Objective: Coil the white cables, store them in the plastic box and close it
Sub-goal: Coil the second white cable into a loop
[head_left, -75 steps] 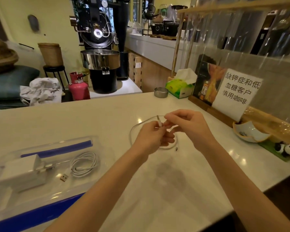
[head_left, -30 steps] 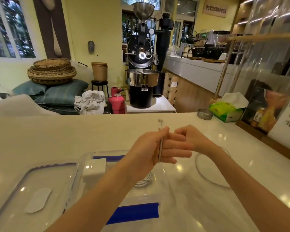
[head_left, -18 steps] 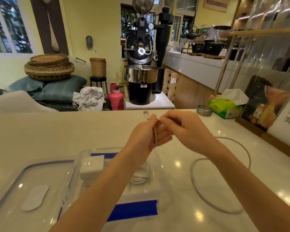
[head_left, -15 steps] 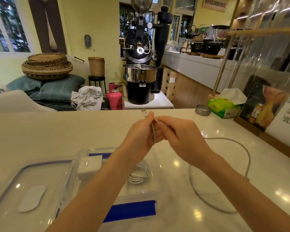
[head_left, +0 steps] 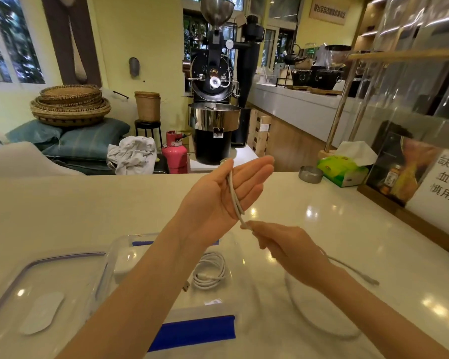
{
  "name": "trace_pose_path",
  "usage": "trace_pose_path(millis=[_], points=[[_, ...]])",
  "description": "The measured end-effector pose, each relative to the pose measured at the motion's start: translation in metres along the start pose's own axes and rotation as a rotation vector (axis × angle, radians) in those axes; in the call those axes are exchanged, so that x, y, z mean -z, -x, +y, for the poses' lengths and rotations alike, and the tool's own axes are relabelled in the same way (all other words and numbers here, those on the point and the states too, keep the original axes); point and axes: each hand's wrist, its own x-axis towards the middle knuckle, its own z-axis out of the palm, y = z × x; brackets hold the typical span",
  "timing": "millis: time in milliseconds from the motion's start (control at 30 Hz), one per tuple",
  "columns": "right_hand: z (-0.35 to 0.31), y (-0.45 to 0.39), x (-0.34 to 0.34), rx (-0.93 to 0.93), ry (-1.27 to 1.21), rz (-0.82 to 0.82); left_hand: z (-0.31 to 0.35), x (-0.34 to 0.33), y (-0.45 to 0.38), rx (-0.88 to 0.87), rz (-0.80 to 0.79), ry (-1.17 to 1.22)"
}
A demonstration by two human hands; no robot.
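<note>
I judge the job roughly half done. One white cable point(head_left: 209, 273) already lies wound in a neat coil on the floor of the clear plastic box point(head_left: 239, 257), just beside a white charger block point(head_left: 126, 265) at the box's far left corner, so that part needs nothing more from me. The second cable point(head_left: 235, 200) is the one in hand, and its coiling has barely begun. My left hand point(head_left: 226, 198) is raised above the counter point(head_left: 347, 229), palm up with the fingers spread flat; the plug end pokes out near the thumb tip, and the cord runs down across the palm, seemingly doubled, though I cannot tell whether the thumb truly pins it. My right hand point(head_left: 283, 244) sits lower and nearer to me, its fingertips pinching the cord just below the left palm. From there the rest trails loose in a wide loop on the counter to the right of the box, its far plug lying well clear by my right forearm. Most of the winding is therefore left. After that the coil has to go into the box next to the first one. The lid point(head_left: 36, 301) lies off, flat on the counter to the left of the box, so closing is still wholly undone.
</note>
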Motion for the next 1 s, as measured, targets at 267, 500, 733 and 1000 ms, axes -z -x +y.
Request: trace_pose_path(millis=[267,500,733,1000], points=[[0.036,-0.043,0.038,-0.34,-0.262,-0.183,-0.031,-0.002,0.006,0.087,0.008,-0.443],[0.01,-0.054,0.062,-0.317,-0.247,-0.078,-0.04,0.007,-0.004,0.172,0.071,-0.472],[-0.023,-0.034,0.06,-0.214,-0.079,0.039,-0.043,0.006,-0.015,0.033,0.173,-0.409],[-0.051,-0.001,0.021,0.02,0.161,0.087,-0.028,-0.002,-0.019,-0.067,0.221,-0.194]])
